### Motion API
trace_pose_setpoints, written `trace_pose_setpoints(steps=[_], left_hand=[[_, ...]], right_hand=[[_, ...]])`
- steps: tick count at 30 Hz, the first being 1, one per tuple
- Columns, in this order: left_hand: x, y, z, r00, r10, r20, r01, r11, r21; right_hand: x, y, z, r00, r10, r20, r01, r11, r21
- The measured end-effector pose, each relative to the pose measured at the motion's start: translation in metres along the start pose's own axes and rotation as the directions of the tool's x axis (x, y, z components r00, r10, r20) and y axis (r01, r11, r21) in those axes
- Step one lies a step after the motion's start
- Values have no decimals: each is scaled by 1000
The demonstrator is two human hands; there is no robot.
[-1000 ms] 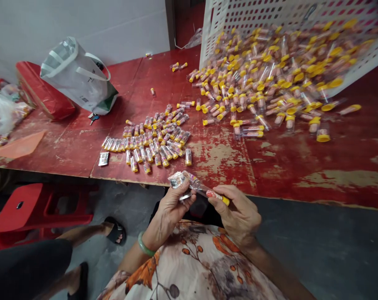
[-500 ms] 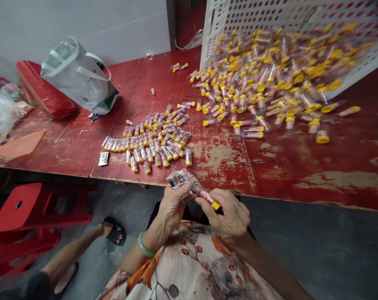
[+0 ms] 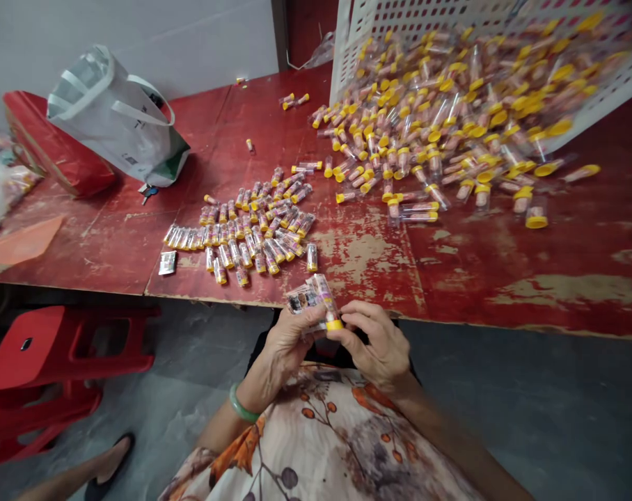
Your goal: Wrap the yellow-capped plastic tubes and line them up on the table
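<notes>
My left hand [image 3: 289,341], with a green bangle at the wrist, is closed on a small stack of printed plastic sleeves [image 3: 301,299]. Against that stack stands a clear yellow-capped tube [image 3: 334,324], its upper part within a printed sleeve. My right hand [image 3: 376,344] has its thumb and fingers curled at the tube's capped end. Beyond them on the table lie several sleeved tubes [image 3: 258,240], grouped in rough rows. A single sleeved tube [image 3: 312,257] is nearest my hands.
A white perforated basket [image 3: 347,52] lies tipped, with a heap of yellow-capped tubes [image 3: 425,118] spilling onto the red table [image 3: 467,257]. At left are a white bag [image 3: 122,118], a red bag [image 3: 60,146] and keys [image 3: 149,193]. Below is a red stool [image 3: 34,341], near another person's foot [image 3: 110,463].
The tube has gone from slanting between my hands to standing nearly upright against the sleeves, its printed sleeve now around it. My right fingers have moved up slightly. The other person's leg has shifted left.
</notes>
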State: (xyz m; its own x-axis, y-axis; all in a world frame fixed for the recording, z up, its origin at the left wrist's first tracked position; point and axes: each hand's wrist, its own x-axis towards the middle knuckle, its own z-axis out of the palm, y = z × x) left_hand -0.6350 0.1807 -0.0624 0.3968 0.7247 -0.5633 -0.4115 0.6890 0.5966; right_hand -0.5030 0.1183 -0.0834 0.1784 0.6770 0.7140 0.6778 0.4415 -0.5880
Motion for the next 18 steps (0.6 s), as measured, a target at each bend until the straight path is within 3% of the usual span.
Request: trace_pose_setpoints(steps=[4, 10, 18], left_hand=[[-6, -3, 3, 999, -51, 8, 51, 998, 29], [-4, 2, 3, 1000, -8, 24, 7, 999, 32], [-4, 3, 6, 996, 32, 79, -36, 998, 55]], right_hand=[[-2, 10, 7, 990, -142, -16, 139, 983, -124], [3, 5, 7, 1000, -18, -14, 18, 999, 41], [-3, 0, 14, 986, -88, -145, 82, 996, -44]])
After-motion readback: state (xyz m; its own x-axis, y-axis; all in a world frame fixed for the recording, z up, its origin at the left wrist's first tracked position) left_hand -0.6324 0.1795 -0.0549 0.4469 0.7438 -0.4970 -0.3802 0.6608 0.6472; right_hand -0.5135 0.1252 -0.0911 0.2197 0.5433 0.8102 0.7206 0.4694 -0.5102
